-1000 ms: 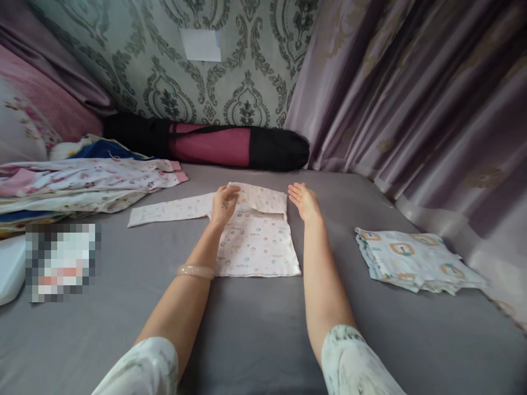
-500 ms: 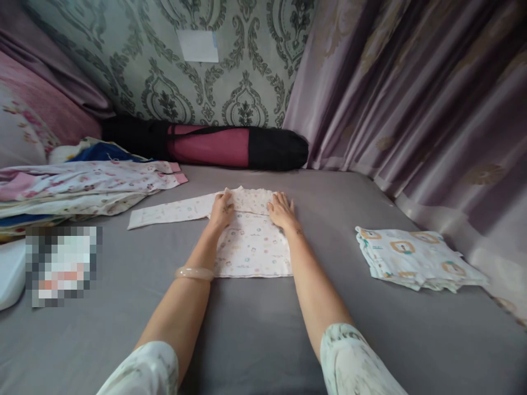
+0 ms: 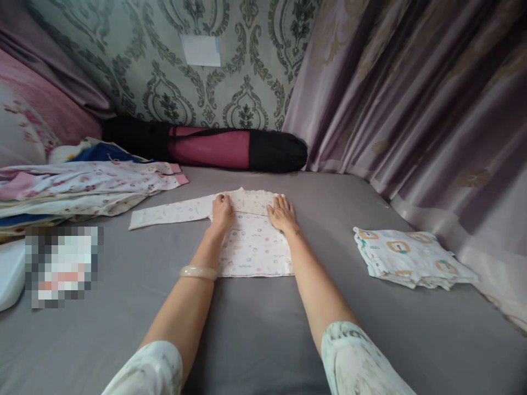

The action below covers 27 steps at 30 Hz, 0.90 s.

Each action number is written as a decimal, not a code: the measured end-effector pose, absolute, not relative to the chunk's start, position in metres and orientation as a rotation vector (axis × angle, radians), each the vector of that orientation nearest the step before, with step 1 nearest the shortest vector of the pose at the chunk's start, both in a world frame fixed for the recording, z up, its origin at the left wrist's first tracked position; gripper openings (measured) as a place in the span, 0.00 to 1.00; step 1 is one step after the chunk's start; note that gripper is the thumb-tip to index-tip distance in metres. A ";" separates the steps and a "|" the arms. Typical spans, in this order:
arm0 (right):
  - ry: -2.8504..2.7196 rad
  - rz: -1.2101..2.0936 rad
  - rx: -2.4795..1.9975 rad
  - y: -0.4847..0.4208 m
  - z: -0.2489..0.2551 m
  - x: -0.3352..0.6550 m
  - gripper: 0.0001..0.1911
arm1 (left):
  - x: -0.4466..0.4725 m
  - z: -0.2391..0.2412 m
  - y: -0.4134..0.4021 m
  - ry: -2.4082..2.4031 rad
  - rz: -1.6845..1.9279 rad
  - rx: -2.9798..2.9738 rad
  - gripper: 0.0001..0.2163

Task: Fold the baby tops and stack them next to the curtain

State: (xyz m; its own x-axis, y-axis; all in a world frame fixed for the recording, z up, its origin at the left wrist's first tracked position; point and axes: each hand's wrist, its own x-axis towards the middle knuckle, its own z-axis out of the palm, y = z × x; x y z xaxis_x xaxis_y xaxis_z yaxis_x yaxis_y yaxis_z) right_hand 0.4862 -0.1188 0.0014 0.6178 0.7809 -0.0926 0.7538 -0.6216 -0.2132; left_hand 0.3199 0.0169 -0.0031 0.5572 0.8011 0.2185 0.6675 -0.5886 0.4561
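Note:
A small white long-sleeved shirt with a tiny coloured print lies flat on the grey bed sheet. One sleeve reaches out to the left, while the other is folded across the upper body of the shirt. My left hand is at the left shoulder, its fingers curled in on the cloth; the fingertips are partly hidden. At the opposite shoulder, my right hand rests palm down on the folded part with its fingers spread.
Folded white printed clothing lies to the right. Loose clothes are heaped at the left, with a blurred-out item nearer me. A black and maroon long bag lies along the wall; curtains hang at the right.
My right hand has flattened and spread its fingers a little more on the shirt. The left hand has barely shifted, its fingers more curled. The view has turned very slightly.

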 end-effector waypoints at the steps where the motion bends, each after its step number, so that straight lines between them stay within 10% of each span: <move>1: -1.284 0.287 -2.693 -0.118 0.004 0.486 0.35 | 0.319 0.001 0.014 1.240 0.574 2.494 0.20; 27: -1.364 0.291 -2.667 -0.098 0.010 0.492 0.37 | 0.322 0.020 -0.013 1.119 0.051 2.564 0.26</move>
